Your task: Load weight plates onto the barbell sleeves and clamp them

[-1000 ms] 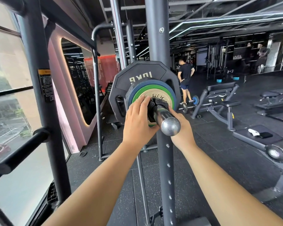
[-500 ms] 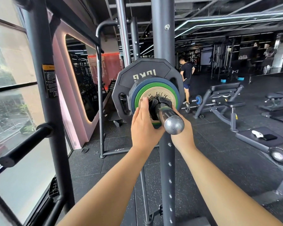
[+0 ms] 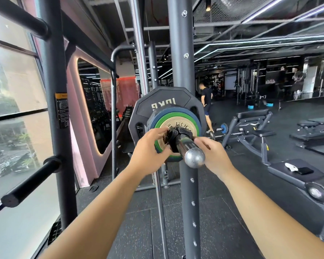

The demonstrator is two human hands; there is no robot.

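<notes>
We had the clamp [image 3: 176, 136] sitting on the barbell sleeve [image 3: 183, 145], hard up against the small tan plate [image 3: 178, 124]; behind that came the green plate [image 3: 160, 123], the blue plate [image 3: 195, 116] and the big black plate [image 3: 163, 103], all stacked on the same sleeve. The sleeve ran straight out towards us, its rounded steel end nearest the camera, so any push or squeeze on the clamp had to go along that line, away from us and into the plates. The clamp lay dead ahead, between our two hands. Our left hand [image 3: 148, 148] was on its left side, fingers curled in and holding it, though blur smeared the fingertips. Our right hand [image 3: 211, 154] came in from the right with fingers bent towards the clamp's edge; the sleeve hid whether they had closed on it, so we could not tell. The left looked the nearer and the better placed. We judged the plates on this side loaded and the locking of the clamp the step in hand. The rack post [image 3: 180, 53] stood directly behind the plates; a bench [image 3: 254, 116] sat off to the right and a storage peg [image 3: 32, 180] jutted out low on the left, both well apart; nothing stood between our hands and the clamp.
</notes>
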